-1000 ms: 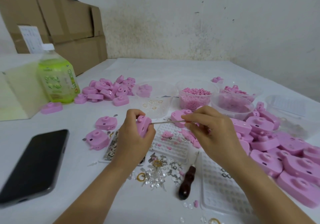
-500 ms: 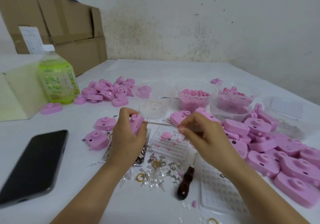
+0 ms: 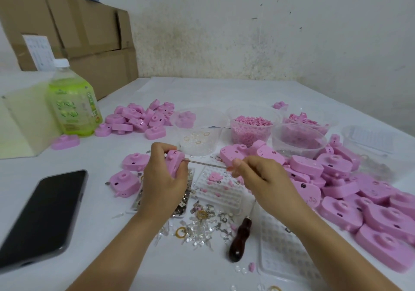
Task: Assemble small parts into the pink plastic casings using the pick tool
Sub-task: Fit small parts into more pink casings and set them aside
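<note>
**Pick engaged at casing, mid-table**

Casing pile (image 3: 381, 212) spreads at 3 o'clock of the hands; phone (image 3: 40, 214) lies at 8 o'clock. Left hand (image 3: 161, 178) grips one pink casing (image 3: 174, 161) at centre, fingers curled round it. Right hand (image 3: 262, 173) pinches the pick tool (image 3: 206, 164), tip at the casing's side. Judged a light, rigid, slippery shell: hold by the rims. Spare awl (image 3: 239, 239) and loose metal bits (image 3: 202, 223) at 6 o'clock crowd the wrists.
</note>
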